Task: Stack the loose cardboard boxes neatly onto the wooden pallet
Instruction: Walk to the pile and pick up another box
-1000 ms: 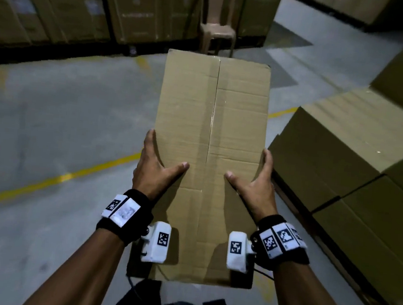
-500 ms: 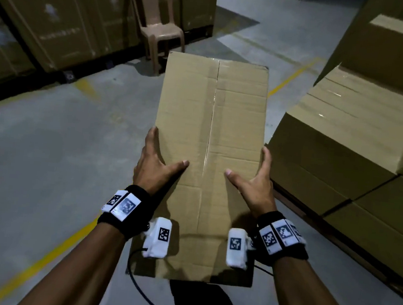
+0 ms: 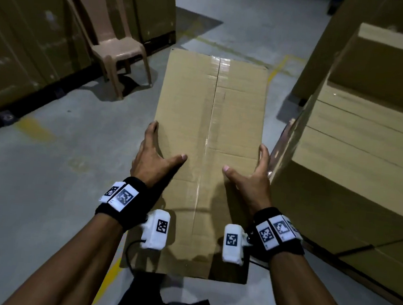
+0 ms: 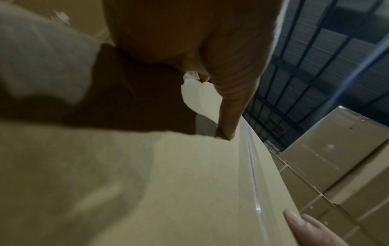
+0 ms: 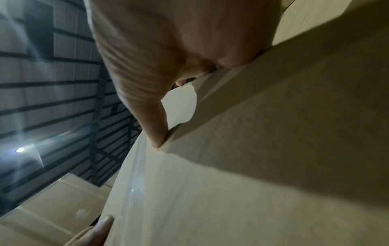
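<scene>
One carried cardboard box, long and flat-topped, sealed along its centre seam with clear tape; contents not visible. Held level in front of the person, above the concrete floor.

Grip: left hand clasps the box's left edge, thumb laid on the top face, fingers wrapped down the side; right hand mirrors it on the right edge. Both hold the box.

Change since a second ago: the view has swung rightward. The stacked boxes, formerly well to the right of the carried box, now lie just beside its right edge, and the plastic chair has shifted to its far left. Judgement: the carrier is turning toward the stack; set-down is approaching but not begun.

Stack, right of the carried box: closed cartons in stepped tiers, an open ledge on the lower tier nearest the box. Pallet beneath cannot be made out for certain.

Far of the carried box: tall cartons along the wall, behind the chair.
</scene>
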{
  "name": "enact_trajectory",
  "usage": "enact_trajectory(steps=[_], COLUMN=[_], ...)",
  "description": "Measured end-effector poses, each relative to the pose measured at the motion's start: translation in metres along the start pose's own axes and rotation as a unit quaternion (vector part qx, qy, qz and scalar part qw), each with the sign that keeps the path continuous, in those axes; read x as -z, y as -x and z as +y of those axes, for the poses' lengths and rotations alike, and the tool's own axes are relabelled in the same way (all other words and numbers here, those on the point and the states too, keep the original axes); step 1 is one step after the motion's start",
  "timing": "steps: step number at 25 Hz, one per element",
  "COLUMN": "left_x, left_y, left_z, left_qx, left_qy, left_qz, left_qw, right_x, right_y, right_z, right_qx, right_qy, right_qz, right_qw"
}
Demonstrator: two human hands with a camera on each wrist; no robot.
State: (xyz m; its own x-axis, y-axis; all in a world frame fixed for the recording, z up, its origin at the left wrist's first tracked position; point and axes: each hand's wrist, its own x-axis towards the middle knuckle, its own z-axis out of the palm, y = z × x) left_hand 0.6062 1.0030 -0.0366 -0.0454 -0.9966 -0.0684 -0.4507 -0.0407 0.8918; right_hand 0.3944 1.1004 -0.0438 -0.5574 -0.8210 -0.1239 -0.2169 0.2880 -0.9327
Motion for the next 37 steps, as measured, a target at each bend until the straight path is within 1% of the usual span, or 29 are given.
enact_trajectory(steps=[2,5,7,9,10,12,14,16,20,23,25,28,32,35,37], left_x=[-0.013,-0.033,-0.047,-0.068,-0.078,-0.103,-0.133,-0.167,-0.257,-0.334,-0.380,-0.442,-0.514,-0.576,-0.614], left_y=[-0.063,-0.167,-0.232,-0.297,-0.321,-0.371,-0.416,-0.456,-0.516,-0.551,-0.572,-0.595,-0.610,-0.625,-0.630], left_z=[0.004,0.015,0.030,0.059,0.072,0.102,0.136,0.163,0.212,0.248,0.271,0.313,0.358,0.383,0.401], left_qx=[-0.018,-0.051,-0.073,-0.085,-0.098,-0.137,-0.179,-0.217,-0.283,-0.316,-0.319,-0.321,-0.319,-0.317,-0.327], left_qy=[-0.004,-0.017,-0.022,-0.004,0.000,-0.028,-0.055,-0.082,-0.107,-0.116,-0.124,-0.116,-0.087,-0.096,-0.093], left_qz=[-0.026,-0.073,-0.118,-0.179,-0.204,-0.261,-0.317,-0.359,-0.419,-0.455,-0.480,-0.518,-0.577,-0.604,-0.627], left_qw=[0.999,0.996,0.990,0.980,0.974,0.955,0.930,0.904,0.856,0.824,0.808,0.784,0.747,0.724,0.701], right_x=[-0.017,-0.048,-0.063,-0.068,-0.068,-0.064,-0.060,-0.058,-0.042,-0.014,0.006,0.040,0.079,0.107,0.125], right_y=[-0.045,-0.118,-0.160,-0.201,-0.215,-0.246,-0.277,-0.307,-0.378,-0.439,-0.472,-0.519,-0.563,-0.601,-0.627], right_z=[-0.009,-0.026,-0.041,-0.064,-0.074,-0.088,-0.098,-0.099,-0.087,-0.078,-0.080,-0.083,-0.088,-0.079,-0.073], right_qx=[-0.018,-0.027,-0.043,-0.068,-0.076,-0.097,-0.108,-0.120,-0.157,-0.179,-0.198,-0.198,-0.205,-0.211,-0.208], right_qy=[-0.002,-0.005,-0.015,-0.051,-0.070,-0.095,-0.122,-0.129,-0.160,-0.169,-0.175,-0.170,-0.163,-0.157,-0.154], right_qz=[0.027,0.077,0.119,0.172,0.190,0.238,0.300,0.343,0.408,0.461,0.488,0.527,0.572,0.606,0.630], right_qw=[0.999,0.997,0.992,0.981,0.976,0.962,0.940,0.923,0.885,0.852,0.832,0.809,0.777,0.751,0.732])
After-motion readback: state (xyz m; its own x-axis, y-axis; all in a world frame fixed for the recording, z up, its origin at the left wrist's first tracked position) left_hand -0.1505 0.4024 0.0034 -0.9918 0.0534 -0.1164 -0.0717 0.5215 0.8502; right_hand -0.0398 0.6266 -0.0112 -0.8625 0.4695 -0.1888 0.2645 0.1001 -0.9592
